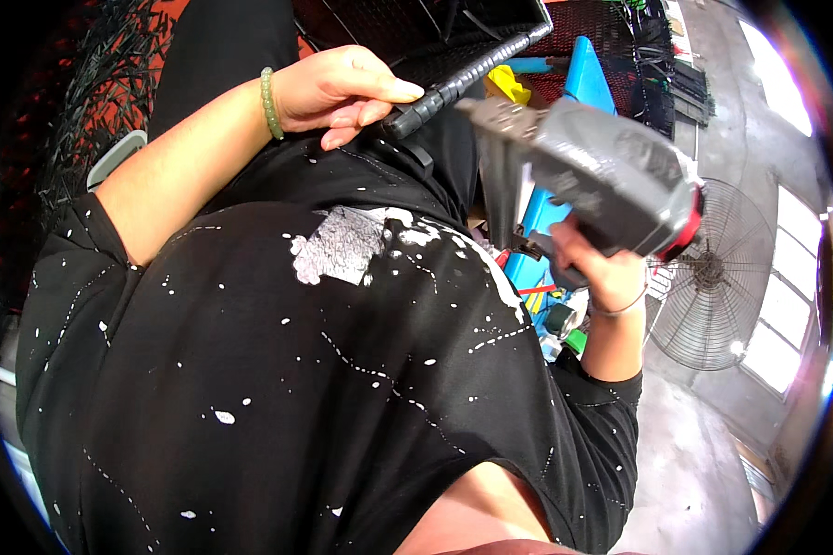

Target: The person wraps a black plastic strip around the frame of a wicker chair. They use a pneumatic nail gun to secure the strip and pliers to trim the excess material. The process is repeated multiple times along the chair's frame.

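The left hand [342,92] clamps its fingers on a black bar [463,79], steadying it, while the right hand [588,268] grips a grey power tool [602,176] aimed at it.

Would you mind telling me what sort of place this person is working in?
Probably a workshop or small factory: a large pedestal fan on a bare concrete floor, black netting, and a grey power tool in the right hand.
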Demonstrator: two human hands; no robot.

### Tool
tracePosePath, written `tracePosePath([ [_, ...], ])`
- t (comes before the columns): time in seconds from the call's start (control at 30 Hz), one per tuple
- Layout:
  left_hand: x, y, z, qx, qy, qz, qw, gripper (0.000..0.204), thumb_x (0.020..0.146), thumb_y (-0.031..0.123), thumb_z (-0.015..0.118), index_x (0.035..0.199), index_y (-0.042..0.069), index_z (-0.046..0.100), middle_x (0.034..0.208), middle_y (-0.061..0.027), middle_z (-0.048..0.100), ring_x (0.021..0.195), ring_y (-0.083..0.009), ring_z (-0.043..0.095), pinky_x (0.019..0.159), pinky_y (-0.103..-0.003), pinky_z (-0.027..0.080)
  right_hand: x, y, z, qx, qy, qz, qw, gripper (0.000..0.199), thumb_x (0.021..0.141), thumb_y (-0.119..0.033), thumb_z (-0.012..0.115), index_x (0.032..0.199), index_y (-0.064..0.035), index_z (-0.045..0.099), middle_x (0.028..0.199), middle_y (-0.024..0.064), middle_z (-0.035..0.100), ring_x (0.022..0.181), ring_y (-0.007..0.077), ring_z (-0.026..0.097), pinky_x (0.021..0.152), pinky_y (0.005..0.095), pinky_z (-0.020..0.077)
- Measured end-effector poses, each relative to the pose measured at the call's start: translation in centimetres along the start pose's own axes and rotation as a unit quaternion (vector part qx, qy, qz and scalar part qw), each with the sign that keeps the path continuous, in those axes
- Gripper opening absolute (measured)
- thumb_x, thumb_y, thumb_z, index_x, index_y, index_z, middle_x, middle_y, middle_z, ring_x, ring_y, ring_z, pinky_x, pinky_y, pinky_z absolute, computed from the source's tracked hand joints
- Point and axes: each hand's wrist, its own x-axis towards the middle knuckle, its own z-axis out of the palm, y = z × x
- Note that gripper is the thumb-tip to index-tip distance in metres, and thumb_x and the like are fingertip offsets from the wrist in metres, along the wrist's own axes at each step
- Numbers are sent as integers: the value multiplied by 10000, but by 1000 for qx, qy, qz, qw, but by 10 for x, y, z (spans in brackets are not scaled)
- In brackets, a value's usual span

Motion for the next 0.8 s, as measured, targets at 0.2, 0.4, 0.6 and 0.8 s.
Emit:
tracePosePath([
  [0.2,6,-4,2,-9,-4,5,1000,455,916,252,580,521,32,528,389,-3,425,295,-107,455,329,-215,388,-9,1,6,-305,-110,-143,935,418,759,-5,680,1163,7,572,1129,97,610,1045,202,566,904,322,436],
  [0.4,9,-8,0,-18,-17,11,1000,447,917,242,579,527,28,538,393,-1,428,294,-104,451,330,-211,386,-14,-7,11,-79,-94,9,992,357,844,-73,566,1168,-204,637,1190,73,619,1118,251,579,1000,406,408],
  [0.6,30,-9,21,0,10,9,1000,484,938,204,506,490,23,478,379,-28,392,258,-130,427,272,-211,352,-24,2,-15,-400,-94,-183,893,374,800,-72,623,1139,-226,655,1132,81,643,1061,240,609,987,363,409],
  [0.8,48,-16,26,-7,-2,-5,1000,436,906,259,588,543,25,527,411,-4,440,292,-102,447,312,-211,378,-22,6,-10,-110,-34,-9,993,423,745,-41,739,1139,-20,588,1085,96,640,993,189,624,902,326,476],
])
